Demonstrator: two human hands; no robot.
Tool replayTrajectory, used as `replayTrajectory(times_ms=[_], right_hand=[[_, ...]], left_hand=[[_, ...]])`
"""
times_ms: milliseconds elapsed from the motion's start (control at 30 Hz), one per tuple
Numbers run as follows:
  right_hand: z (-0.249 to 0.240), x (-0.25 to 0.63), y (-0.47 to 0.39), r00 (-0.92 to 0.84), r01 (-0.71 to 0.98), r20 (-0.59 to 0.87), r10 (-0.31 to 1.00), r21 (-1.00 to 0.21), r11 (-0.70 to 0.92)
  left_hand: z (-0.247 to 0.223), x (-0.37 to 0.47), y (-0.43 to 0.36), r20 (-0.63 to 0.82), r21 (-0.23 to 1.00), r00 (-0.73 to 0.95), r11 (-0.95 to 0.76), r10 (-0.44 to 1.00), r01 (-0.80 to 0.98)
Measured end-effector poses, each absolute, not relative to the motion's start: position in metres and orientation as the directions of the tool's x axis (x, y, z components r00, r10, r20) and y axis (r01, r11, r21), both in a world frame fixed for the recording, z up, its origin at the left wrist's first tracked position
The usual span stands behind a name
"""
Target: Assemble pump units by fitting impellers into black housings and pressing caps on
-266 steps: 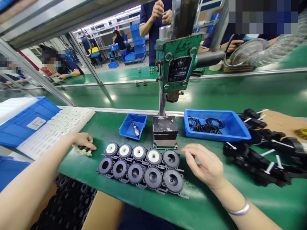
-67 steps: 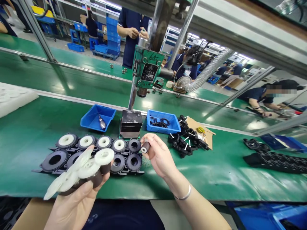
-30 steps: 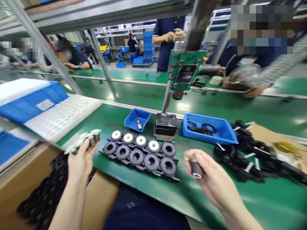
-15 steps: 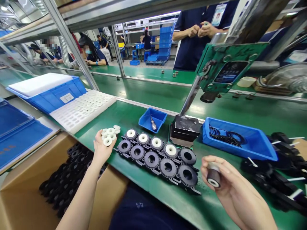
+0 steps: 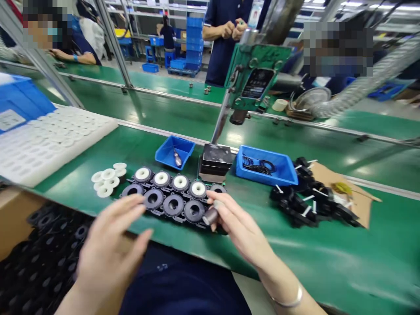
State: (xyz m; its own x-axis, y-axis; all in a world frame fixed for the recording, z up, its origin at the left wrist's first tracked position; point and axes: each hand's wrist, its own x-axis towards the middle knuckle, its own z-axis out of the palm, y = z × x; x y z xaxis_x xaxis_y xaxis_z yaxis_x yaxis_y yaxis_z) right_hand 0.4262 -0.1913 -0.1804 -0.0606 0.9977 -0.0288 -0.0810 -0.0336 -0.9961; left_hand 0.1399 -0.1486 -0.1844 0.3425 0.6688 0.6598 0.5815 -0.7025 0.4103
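Note:
Two rows of black round housings [image 5: 173, 204] lie on the green bench. Several in the back row carry white discs [image 5: 180, 182]. My right hand [image 5: 241, 225] grips a dark cylinder with a pale end [image 5: 210, 215] over the right end of the rows, partly covering the housings there. My left hand [image 5: 113, 247] is raised in front of the left end, fingers and thumb apart, holding nothing. Beyond it, loose white discs [image 5: 108, 174] are grouped on the bench, left of the housings.
Behind the housings stand a small blue tray [image 5: 160, 153] with a screwdriver, a green press [image 5: 259, 76] over a black block [image 5: 216, 157], and a blue bin [image 5: 267, 175] with black rings. Black parts [image 5: 290, 208] lie right; a white foam tray [image 5: 65, 148] lies left.
My left hand has let go of the white discs, which now lie on the bench, and has drawn back nearer. My right hand has brought the cylinder left to the housings. The view has shifted right.

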Motion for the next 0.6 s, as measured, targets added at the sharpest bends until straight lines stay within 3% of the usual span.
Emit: replayTrajectory(times_ms=[133,267,367,433,533,600], right_hand=[[-0.177,0.409,-0.196,-0.090,0.047,0.058,0.994,-0.997,0.062],[-0.173,0.407,-0.207,-0.083,0.104,0.126,0.989,-0.985,0.135],[-0.174,0.414,-0.214,-0.122,0.053,0.111,0.986,-0.992,0.118],[-0.177,0.417,-0.216,-0.144,-0.008,0.078,0.986,-0.997,0.078],[-0.179,0.418,-0.218,-0.157,-0.047,0.078,0.985,-0.996,0.071],[-0.179,0.417,-0.218,-0.146,-0.048,0.092,0.985,-0.995,0.086]], left_hand=[[-0.198,0.207,-0.167,0.656,0.402,0.544,-0.853,0.523,0.333],[-0.219,0.221,-0.164,0.694,0.388,0.564,-0.893,0.447,0.230],[-0.213,0.215,-0.164,0.744,0.384,0.507,-0.900,0.435,0.207],[-0.202,0.214,-0.166,0.727,0.455,0.477,-0.867,0.494,0.204],[-0.193,0.215,-0.169,0.567,0.649,0.486,-0.724,0.665,0.234],[-0.197,0.212,-0.169,0.495,0.700,0.497,-0.666,0.713,0.258]])
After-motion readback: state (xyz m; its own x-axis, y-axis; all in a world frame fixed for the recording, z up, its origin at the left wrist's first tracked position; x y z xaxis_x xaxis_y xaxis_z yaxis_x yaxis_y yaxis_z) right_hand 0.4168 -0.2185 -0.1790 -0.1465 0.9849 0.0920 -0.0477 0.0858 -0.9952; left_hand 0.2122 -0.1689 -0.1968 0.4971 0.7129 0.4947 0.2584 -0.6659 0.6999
